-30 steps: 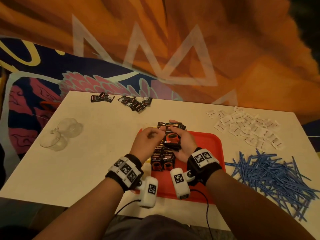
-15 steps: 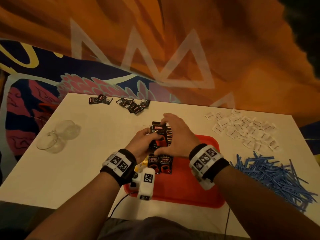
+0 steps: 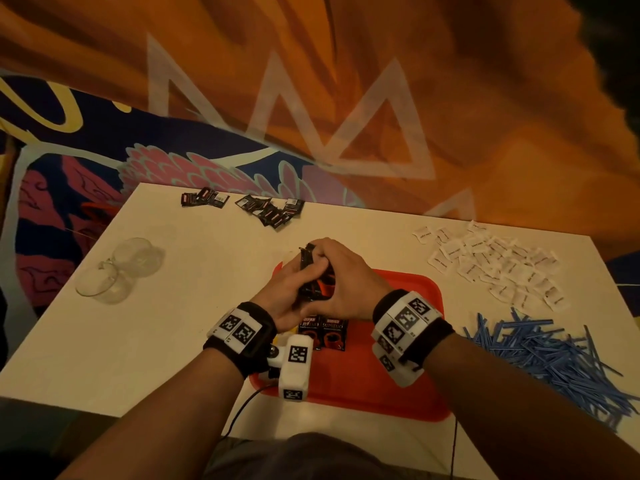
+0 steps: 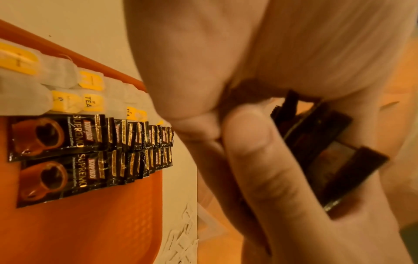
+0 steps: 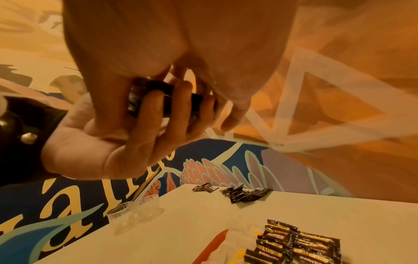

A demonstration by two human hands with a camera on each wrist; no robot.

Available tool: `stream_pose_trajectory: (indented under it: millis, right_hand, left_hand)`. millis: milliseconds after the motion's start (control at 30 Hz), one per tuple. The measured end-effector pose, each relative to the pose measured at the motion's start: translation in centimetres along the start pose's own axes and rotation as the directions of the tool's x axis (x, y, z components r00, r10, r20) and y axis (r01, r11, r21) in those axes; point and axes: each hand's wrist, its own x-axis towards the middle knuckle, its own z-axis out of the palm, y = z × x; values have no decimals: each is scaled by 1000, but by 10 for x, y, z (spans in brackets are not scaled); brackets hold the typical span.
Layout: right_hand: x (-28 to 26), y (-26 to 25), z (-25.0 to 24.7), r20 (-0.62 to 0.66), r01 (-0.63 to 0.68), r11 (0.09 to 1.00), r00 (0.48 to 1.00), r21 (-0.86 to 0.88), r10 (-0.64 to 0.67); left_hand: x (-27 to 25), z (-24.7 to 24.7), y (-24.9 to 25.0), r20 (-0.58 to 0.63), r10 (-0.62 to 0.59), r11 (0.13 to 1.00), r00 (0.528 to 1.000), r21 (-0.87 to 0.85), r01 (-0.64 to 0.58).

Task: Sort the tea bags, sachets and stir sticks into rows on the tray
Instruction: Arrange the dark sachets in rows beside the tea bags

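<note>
Both hands meet above the far left part of the red tray [image 3: 398,375] and clasp one stack of black coffee sachets [image 3: 310,268], held on edge. My left hand [image 3: 285,292] curls its fingers round the stack [image 5: 158,96] from below. My right hand [image 3: 346,275] covers it from above, fingers bent over its top. The left thumb [image 4: 248,142] presses the stack's [image 4: 316,146] side. On the tray lie two overlapping rows of coffee sachets [image 4: 90,148], with yellow-tagged tea bags [image 4: 68,100] beside them. Two sachets of those rows [image 3: 323,332] show under my wrists.
A heap of white sachets [image 3: 491,268] lies at the table's far right, and a pile of blue stir sticks [image 3: 547,355] at the near right. More black sachets [image 3: 270,209] sit at the far edge. Two clear glass cups [image 3: 117,271] lie on the left.
My right hand, which lay palm-up under the stack, has turned over and closed on top of it. The stack now stands on edge between both hands, slightly farther from me.
</note>
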Motion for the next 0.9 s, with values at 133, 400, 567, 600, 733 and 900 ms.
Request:
stream_pose_trajectory:
  millis: [133, 400, 567, 600, 733, 900]
  right_hand:
    - [1, 2, 5, 14, 21, 993, 1000, -113, -19]
    - [1, 9, 9, -84, -272, 927, 950, 257, 302]
    - [4, 24, 10, 16, -507, 766, 837, 396, 547]
    - [4, 26, 11, 19, -509, 742, 830, 435, 558]
    - [0, 25, 15, -43, -480, 774, 838, 414, 543]
    - [-8, 25, 14, -49, -484, 819, 852, 309, 522]
  left_hand:
    - [1, -4, 6, -23, -71, 996, 997, -49, 70]
    - [8, -6, 8, -275, 67, 984, 959, 176, -18]
    - [12, -16, 9, -369, 143, 970, 918, 238, -55]
    - [12, -17, 9, -381, 152, 964, 912, 261, -52]
    - [14, -16, 9, -378, 186, 953, 907, 295, -73]
    - [16, -12, 11, -396, 152, 954, 906, 300, -29]
